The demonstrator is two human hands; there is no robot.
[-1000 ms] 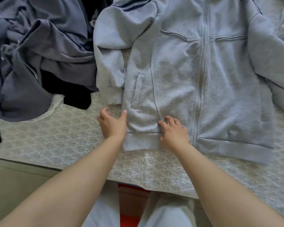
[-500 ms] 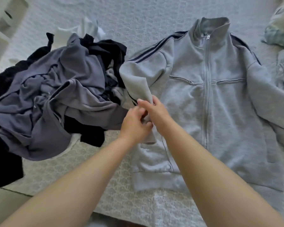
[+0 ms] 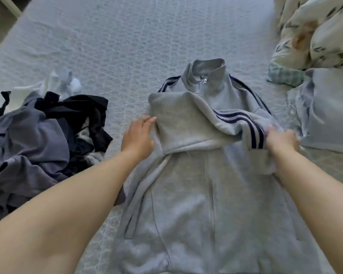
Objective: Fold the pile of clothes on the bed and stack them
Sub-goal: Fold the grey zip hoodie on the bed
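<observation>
I see a grey zip jacket [image 3: 196, 194] lying front-up on the bed [image 3: 117, 46], filling the centre and lower middle of the frame, collar toward the top. Both sleeves are folded across the chest, and the one on top shows 3 dark stripes running toward the right.

My left hand [image 3: 138, 138] sits at the left edge of the folded part, fingers flat and spread on the cloth, a wide grip holding nothing. My right hand [image 3: 282, 141] is at the right edge by the striped cuff; it looks closed on the sleeve [image 3: 236, 123], though blur makes the fingers hard to read.

The pile of clothes [image 3: 38, 139], purple-grey and black, lies at the left edge of the frame, apart from the jacket. A patterned quilt [image 3: 315, 32] bunches in the upper right, with a pale folded garment [image 3: 329, 109] just below it.
</observation>
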